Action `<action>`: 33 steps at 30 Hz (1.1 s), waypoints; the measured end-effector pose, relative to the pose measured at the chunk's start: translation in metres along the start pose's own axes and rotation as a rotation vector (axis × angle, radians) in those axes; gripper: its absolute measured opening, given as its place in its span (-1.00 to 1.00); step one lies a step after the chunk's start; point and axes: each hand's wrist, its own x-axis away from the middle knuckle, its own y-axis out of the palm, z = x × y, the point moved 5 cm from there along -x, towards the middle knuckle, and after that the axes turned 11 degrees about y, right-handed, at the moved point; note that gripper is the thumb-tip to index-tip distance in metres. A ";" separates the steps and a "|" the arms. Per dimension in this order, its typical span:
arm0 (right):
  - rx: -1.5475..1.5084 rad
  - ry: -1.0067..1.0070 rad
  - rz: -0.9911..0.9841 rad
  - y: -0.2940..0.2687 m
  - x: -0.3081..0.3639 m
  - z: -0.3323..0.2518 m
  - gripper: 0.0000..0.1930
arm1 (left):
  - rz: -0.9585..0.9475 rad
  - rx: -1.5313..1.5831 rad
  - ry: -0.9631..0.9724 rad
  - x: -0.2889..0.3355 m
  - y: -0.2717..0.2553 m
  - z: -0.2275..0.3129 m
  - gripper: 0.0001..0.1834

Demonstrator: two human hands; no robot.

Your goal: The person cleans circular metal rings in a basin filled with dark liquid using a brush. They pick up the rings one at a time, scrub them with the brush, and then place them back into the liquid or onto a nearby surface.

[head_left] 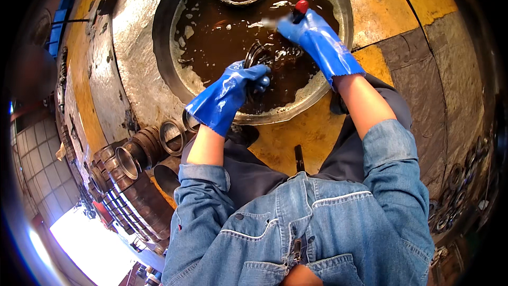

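Note:
Gripped in my left hand [230, 90], which wears a blue rubber glove, is a dark, wet metal ring [257, 53] tilted on edge above brown liquid. My right hand [313, 30], gloved the same way, is closed around a tool with a red-and-black handle [301, 7]. The tool's working end points left and is smeared by motion, so its kind cannot be told. Both hands are over a large round metal basin [346, 8] holding foamy brown liquid. Another metal ring [242, 2] rests at the basin's far side, partly in the liquid.
Stacked metal rings [127, 161] crowd the floor to my left, close to my leg. More small rings [455, 196] lie at the far right. A blue object [58, 24] stands at the upper left. Worn yellow-and-grey floor plates [370, 0] surround the basin.

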 end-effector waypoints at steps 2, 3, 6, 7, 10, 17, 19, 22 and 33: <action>-0.176 -0.115 0.047 -0.020 0.013 -0.003 -0.54 | 0.044 0.035 0.091 0.001 0.003 0.007 -0.70; -0.216 -0.144 0.066 -0.028 0.020 -0.006 -0.53 | 0.037 0.014 0.167 0.003 0.004 0.008 -0.69; -0.103 -0.170 0.154 -0.025 -0.007 0.006 -0.55 | -0.042 -0.036 0.265 0.004 0.005 0.002 -0.56; -0.082 -0.183 0.181 -0.022 -0.013 0.011 -0.55 | -0.074 -0.096 0.196 0.005 0.002 -0.003 -0.53; -0.117 -0.129 0.123 -0.008 -0.029 0.023 -0.51 | -0.031 -0.147 0.070 0.003 -0.008 -0.013 -0.56; -0.291 -0.288 -0.642 0.070 0.003 -0.047 -0.77 | 0.058 -0.140 0.074 0.008 -0.036 -0.003 -0.65; -0.099 -0.262 -0.629 0.095 -0.018 -0.038 -0.76 | -0.036 -0.207 0.216 -0.013 -0.046 -0.013 -0.67; -0.074 -0.227 -0.538 0.082 0.007 -0.040 -0.75 | 0.057 -0.175 0.152 0.000 -0.055 -0.015 -0.66; -0.121 -0.295 -0.565 0.066 0.035 -0.059 -0.75 | -0.013 -0.163 0.207 0.006 -0.041 0.000 -0.64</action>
